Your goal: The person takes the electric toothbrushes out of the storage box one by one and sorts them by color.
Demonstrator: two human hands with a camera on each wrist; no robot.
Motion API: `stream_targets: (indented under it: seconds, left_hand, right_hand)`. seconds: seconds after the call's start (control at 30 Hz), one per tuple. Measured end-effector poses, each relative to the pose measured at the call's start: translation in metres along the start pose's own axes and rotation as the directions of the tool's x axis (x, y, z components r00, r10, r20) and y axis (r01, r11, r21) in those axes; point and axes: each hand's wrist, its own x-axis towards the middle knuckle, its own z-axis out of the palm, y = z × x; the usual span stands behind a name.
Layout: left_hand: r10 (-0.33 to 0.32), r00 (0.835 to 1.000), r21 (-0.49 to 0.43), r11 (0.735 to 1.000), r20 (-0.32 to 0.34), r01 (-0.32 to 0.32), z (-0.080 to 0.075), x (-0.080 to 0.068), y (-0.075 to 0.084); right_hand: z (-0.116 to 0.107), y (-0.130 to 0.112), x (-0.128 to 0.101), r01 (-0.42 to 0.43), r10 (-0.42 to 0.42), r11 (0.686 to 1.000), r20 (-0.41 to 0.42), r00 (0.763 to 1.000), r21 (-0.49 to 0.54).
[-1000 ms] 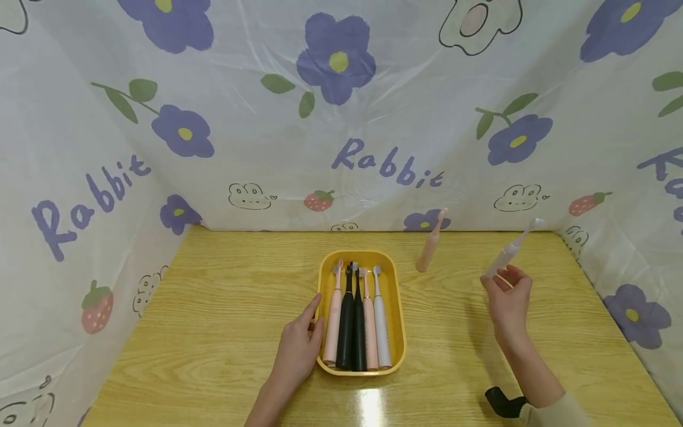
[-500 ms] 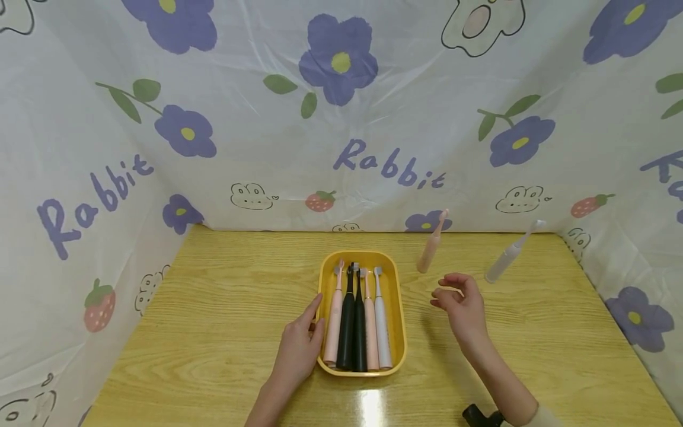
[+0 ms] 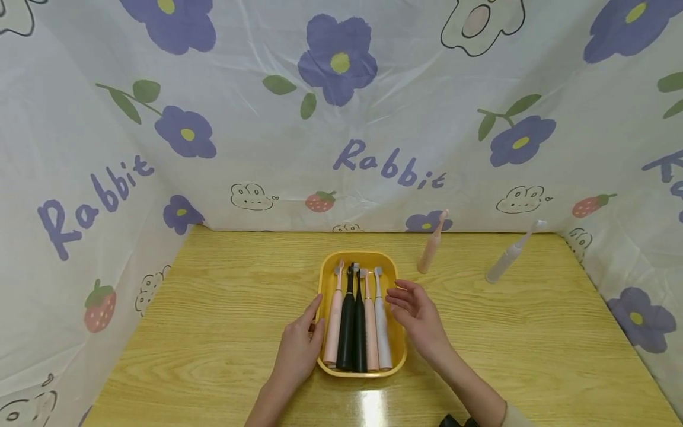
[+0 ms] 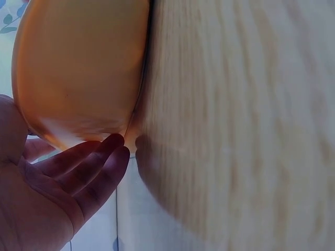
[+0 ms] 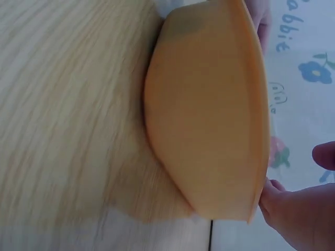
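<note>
Right hand [image 3: 418,314], empty now with fingers loosely spread, brought back across the worktop [image 3: 213,308] to the right rim of the yellow tray [image 3: 399,347], poised over the white toothbrush [image 3: 381,323] lying rightmost of five. A second ago up by the grey-white toothbrush [image 3: 507,258] near the right wall; that one now left standing tilted on its own, well apart from the hand, with a pink toothbrush [image 3: 431,246] upright between it and the tray. Left hand [image 3: 299,350] unchanged, fingers straight and flat against the tray's left wall [image 4: 78,78], steadying it. Probably one placement finished and the next pick from the tray beginning; contact with the white handle not clear from the wrist views, both filled by the tray's side.
</note>
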Motion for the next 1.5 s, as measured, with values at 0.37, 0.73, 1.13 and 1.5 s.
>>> stream_targets:
  seconds: [0.37, 0.73, 1.13, 1.5]
  left_hand:
    - [0.012, 1.0, -0.027, 1.0, -0.006, -0.012, 0.0, -0.002, 0.0]
    - [0.015, 1.0, -0.002, 1.0, -0.008, -0.015, 0.0, -0.001, 0.001]
    - [0.001, 1.0, 0.012, 1.0, 0.002, -0.001, 0.0, -0.001, 0.003]
    - [0.0, 1.0, 0.019, 1.0, 0.019, 0.0, -0.001, 0.0, 0.004]
  right_hand:
    - [0.024, 0.002, 0.005, -0.163, 0.142, 0.981, 0.185, 0.972, 0.103]
    - [0.037, 0.011, 0.033, -0.322, 0.267, 0.886, 0.2, 0.943, 0.333]
    - [0.044, 0.019, 0.054, -0.366, 0.306, 0.748, 0.202, 0.93, 0.554]
    - [0.046, 0.021, 0.059, -0.403, 0.324, 0.796, 0.245, 0.914, 0.451]
